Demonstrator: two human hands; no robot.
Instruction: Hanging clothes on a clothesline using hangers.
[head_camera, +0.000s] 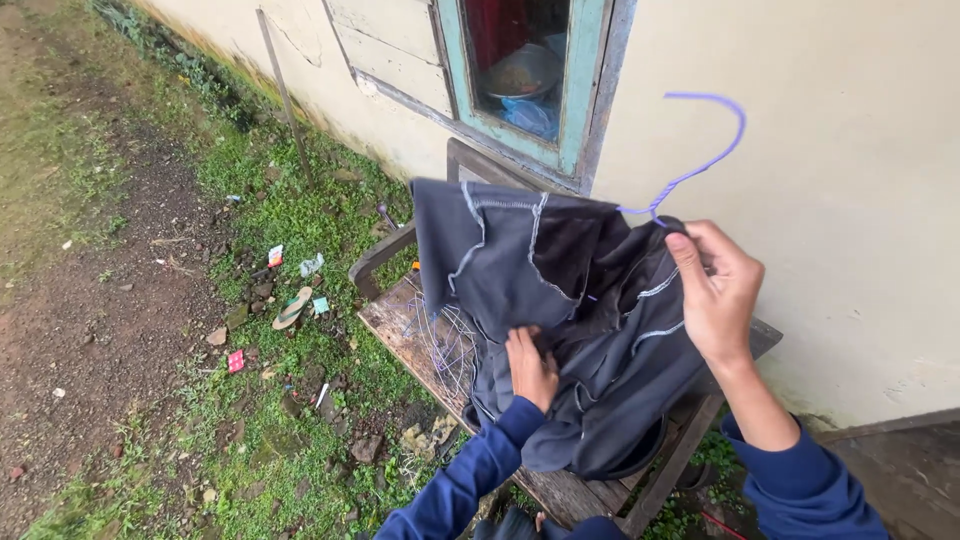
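A dark grey garment (560, 300) with pale stitching hangs on a purple wire hanger (700, 150), whose hook sticks up against the cream wall. My right hand (715, 290) pinches the garment's shoulder and the hanger near the neck. My left hand (530, 365) grips the cloth lower down at the front. Both arms wear blue sleeves. The garment's lower part drapes over a worn wooden chair (400, 320). Several more wire hangers (450, 345) lie on the chair seat, partly hidden by the cloth.
A cream house wall (850, 250) with a teal-framed window (585, 90) stands right behind the chair. To the left lie grass, bare dirt and litter, including a sandal (292, 307). A thin stick (285, 95) leans on the wall.
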